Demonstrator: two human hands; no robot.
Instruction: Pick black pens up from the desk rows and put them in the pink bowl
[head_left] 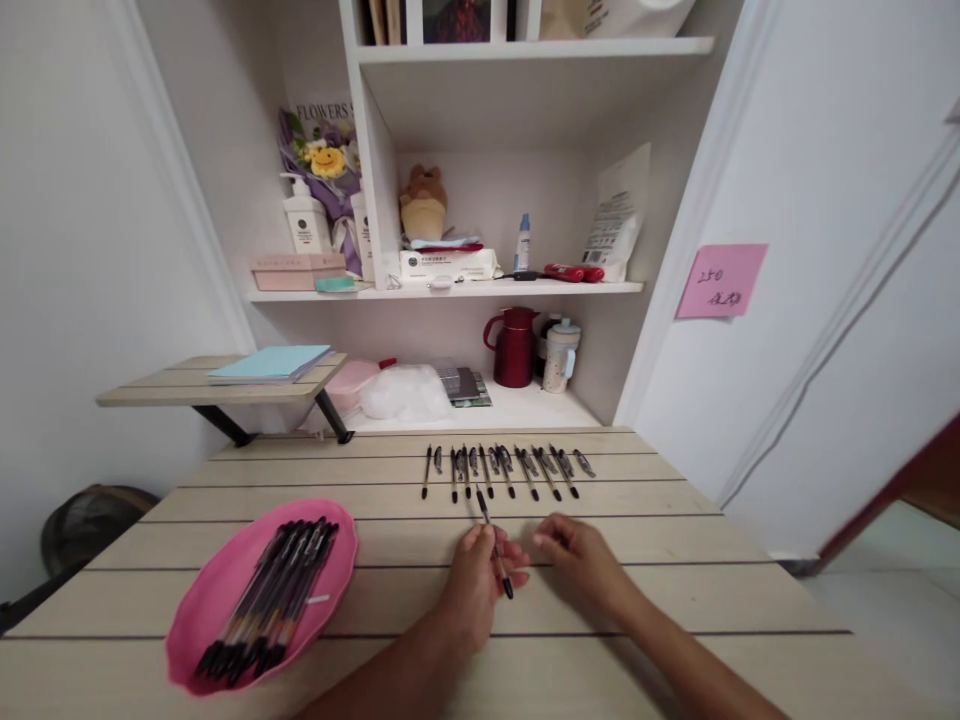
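My left hand (475, 580) is closed around a black pen (494, 543) that points away from me over the wooden table (660, 590). My right hand (574, 553) lies just to its right, fingers curled with the tips near the pen's lower end; whether it grips anything I cannot tell. Beyond both hands, a row of several black pens and pen parts (504, 470) is laid out side by side. At the left front stands a pink plate (214, 590) holding several more black pens (274, 595).
A low wooden riser (187, 385) with a blue notebook (270, 362) stands at the back left. Shelves behind hold a red jug (514, 347), a mug, bottles and boxes. A pink sticky note (721, 280) hangs on the right wall. A dark bin (86, 520) sits at the left.
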